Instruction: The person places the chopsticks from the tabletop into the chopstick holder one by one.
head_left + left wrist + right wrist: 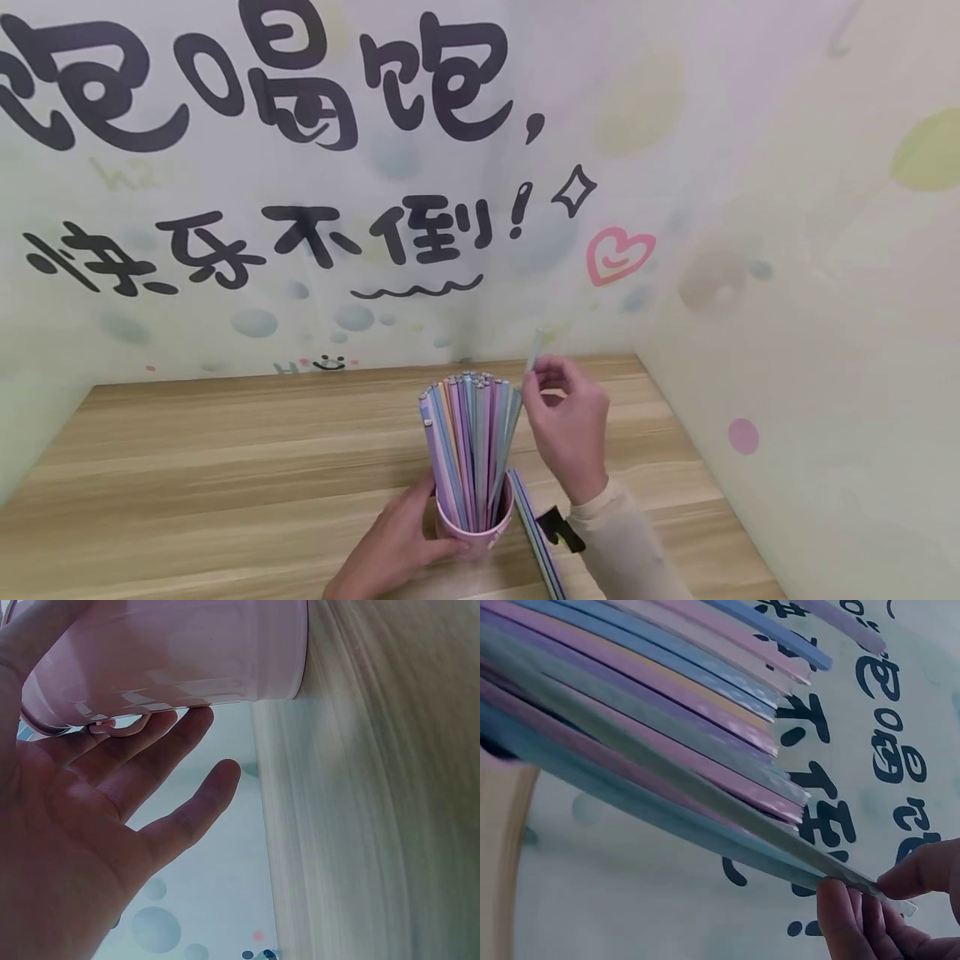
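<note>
A pink cup (pixel 474 546) stands on the table, packed with long, slim straws (pixel 467 454) in purple, blue, pink, green and orange. My left hand (pixel 401 533) holds the cup from the left, thumb on the near side and fingers behind. In the left wrist view some fingertips touch the pink wall while the lowest finger stays apart. Right of the cup, my right hand (pixel 570 417) pinches the clear tip of a pale green straw (pixel 780 836) between thumb and fingers. This straw leans over the others, its lower part among them.
Several more straws (pixel 536 537) lie on the wooden table (pixel 225 467) right of the cup, beside the right sleeve. A black clip (pixel 561 529) sits at that wrist. Behind and to the right rise pale walls (pixel 825 333) with black lettering and coloured spots.
</note>
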`<state>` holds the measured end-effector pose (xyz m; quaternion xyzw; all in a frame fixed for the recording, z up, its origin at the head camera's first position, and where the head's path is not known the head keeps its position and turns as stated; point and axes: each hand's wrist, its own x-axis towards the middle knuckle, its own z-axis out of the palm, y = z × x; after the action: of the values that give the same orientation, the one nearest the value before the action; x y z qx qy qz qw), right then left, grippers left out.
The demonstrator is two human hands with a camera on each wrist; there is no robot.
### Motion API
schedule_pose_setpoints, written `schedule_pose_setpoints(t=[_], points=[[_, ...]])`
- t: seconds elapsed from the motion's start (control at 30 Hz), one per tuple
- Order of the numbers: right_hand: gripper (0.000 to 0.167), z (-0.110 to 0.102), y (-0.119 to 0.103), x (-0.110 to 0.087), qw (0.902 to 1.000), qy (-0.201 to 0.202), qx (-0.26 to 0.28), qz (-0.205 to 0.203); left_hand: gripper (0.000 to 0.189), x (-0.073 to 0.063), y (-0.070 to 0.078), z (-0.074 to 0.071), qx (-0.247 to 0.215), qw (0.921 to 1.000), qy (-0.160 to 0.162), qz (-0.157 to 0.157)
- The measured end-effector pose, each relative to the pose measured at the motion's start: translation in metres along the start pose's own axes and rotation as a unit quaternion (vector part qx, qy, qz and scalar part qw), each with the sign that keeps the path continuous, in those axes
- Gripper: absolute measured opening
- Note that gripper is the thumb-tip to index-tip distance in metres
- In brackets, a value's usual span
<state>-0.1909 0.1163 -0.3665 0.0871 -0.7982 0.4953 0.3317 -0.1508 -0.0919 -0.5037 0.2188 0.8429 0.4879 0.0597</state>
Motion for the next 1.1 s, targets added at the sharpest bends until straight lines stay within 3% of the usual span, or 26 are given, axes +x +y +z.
schedule_pose_setpoints(t=[0.37,0.63,0.87,1.1], points=[[0.010,0.016,0.033,-0.052,0.9980,-0.045,-0.043,0.008,0.102,0.001,0.001,0.000,0.000,1.0000,0.006,0.005],[0.011,0.015,0.040,-0.057,0.9984,-0.047,-0.028,0.012,0.101,0.001,-0.001,0.001,-0.003,1.0000,0.002,-0.002],[0.012,0.010,0.050,-0.061,0.9966,-0.043,-0.047,0.052,0.098,0.002,0.000,0.000,-0.007,1.0000,-0.001,-0.002],[0.009,0.003,0.073,-0.068,0.9798,-0.117,-0.119,0.110,0.098,0.001,0.001,-0.001,-0.010,0.9999,-0.003,-0.012]])
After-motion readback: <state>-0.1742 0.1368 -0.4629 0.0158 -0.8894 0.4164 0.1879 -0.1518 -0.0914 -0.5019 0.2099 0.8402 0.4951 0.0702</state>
